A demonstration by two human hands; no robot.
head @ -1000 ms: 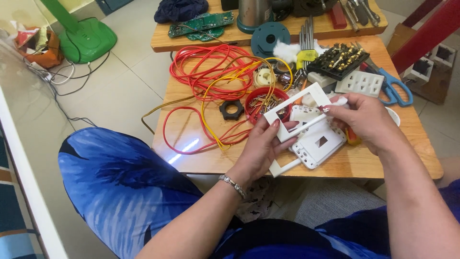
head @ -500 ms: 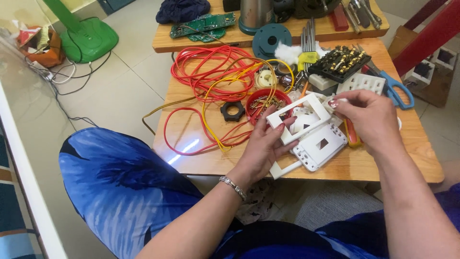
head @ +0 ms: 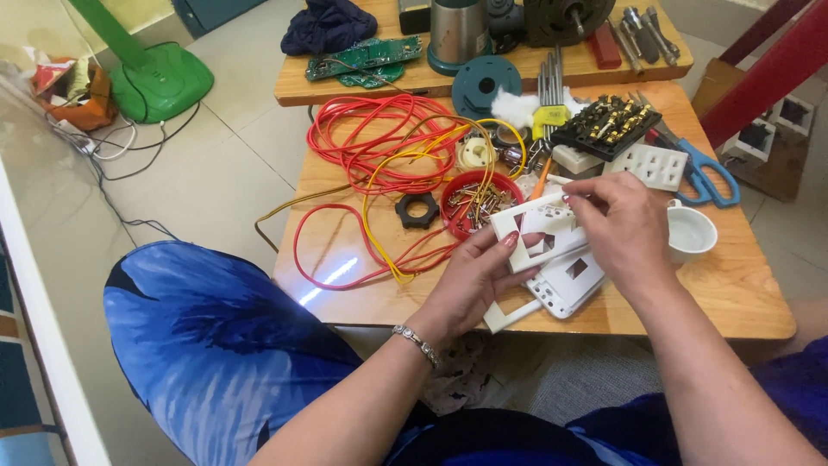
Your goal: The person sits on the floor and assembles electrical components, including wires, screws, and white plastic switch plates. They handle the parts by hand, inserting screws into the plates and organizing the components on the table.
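Since a moment ago, both hands have tilted the white rectangular plastic switch frame (head: 539, 233) flatter, just right of the round red plastic tray (head: 470, 203); left hand (head: 470, 280) grips its lower edge, right hand (head: 625, 229) pinches its top.

white switch frame (head: 539, 226) | red wire (head: 371, 147) | blue scissors (head: 707, 177) | green fan base (head: 164, 82)

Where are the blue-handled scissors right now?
In the head view, the blue-handled scissors lie at the table's far right edge, beside the white socket strip and above the small white cup.
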